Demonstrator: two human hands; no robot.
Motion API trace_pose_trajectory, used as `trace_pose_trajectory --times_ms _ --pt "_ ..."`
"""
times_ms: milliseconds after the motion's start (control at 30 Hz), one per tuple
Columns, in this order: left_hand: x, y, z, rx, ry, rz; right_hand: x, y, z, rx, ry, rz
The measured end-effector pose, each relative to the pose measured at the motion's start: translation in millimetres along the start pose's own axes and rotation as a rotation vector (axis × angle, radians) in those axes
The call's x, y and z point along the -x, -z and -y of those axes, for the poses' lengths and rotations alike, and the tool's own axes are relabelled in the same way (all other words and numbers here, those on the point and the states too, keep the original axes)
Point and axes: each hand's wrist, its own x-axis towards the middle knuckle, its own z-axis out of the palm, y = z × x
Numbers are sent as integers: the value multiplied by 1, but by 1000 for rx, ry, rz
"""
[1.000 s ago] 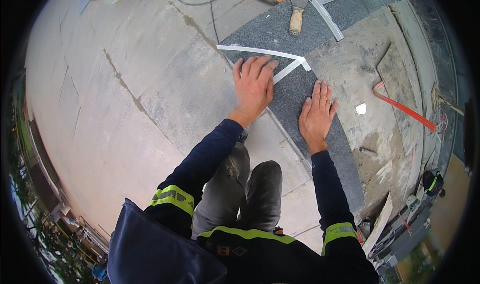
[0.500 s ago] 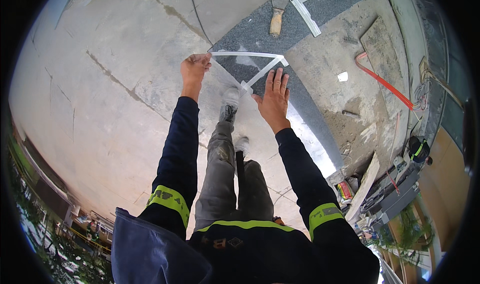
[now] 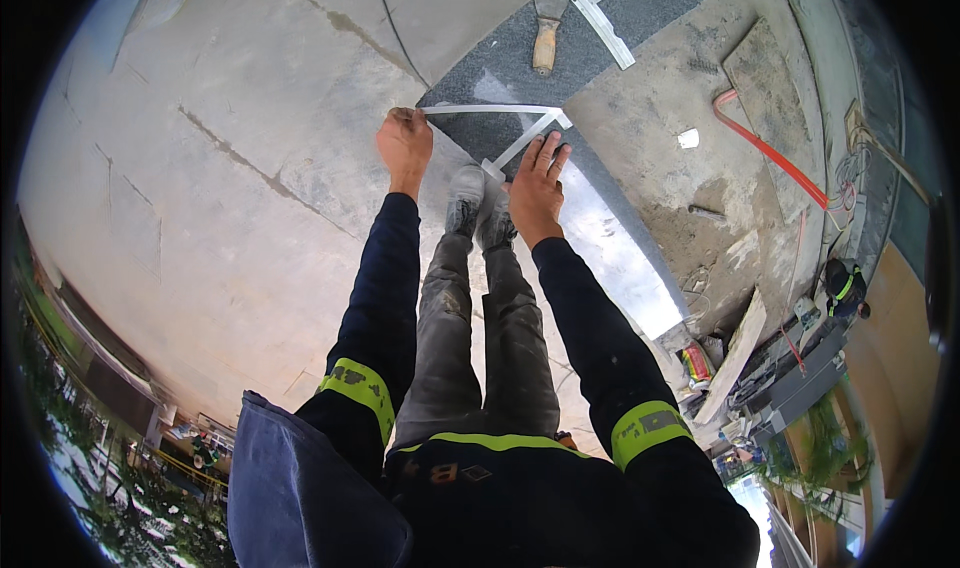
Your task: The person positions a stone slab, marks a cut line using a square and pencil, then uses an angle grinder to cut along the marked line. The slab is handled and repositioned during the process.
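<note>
A narrow white strip (image 3: 490, 109), which looks like tape, crosses a dark grey stone slab (image 3: 515, 60). My left hand (image 3: 405, 150) is closed at its left end, on the slab's edge; the fingertips are partly hidden. A second white strip (image 3: 526, 142) slants from the first one's right end toward my shoes. Beside this slanting strip, my right hand (image 3: 537, 186) lies on the slab, fingers stretched out. Farther off, a putty knife (image 3: 544, 44) with a worn wooden handle and a whitish angle square (image 3: 603, 32) rest on the slab.
My shoes (image 3: 466, 184) stand at the slab's near left edge. An orange-red strap or hose (image 3: 775, 153) lies on rough concrete at right, near a loose board (image 3: 733, 353). A dark cable (image 3: 395, 28) runs across the floor at far left. Another person (image 3: 846, 286) is at the right.
My rear foot has come forward beside the other. My left hand has turned and closed more over the strip's end. My right hand has shifted slightly left, still flat.
</note>
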Motion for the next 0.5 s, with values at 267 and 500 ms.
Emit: trace_pose_trajectory --times_ms 267,500 --pt "45 17 -75 679 98 340 0 -4 0 15 0 -41" --pt "176 8 -314 1049 -416 879 1 -6 -3 -50 9 -26"
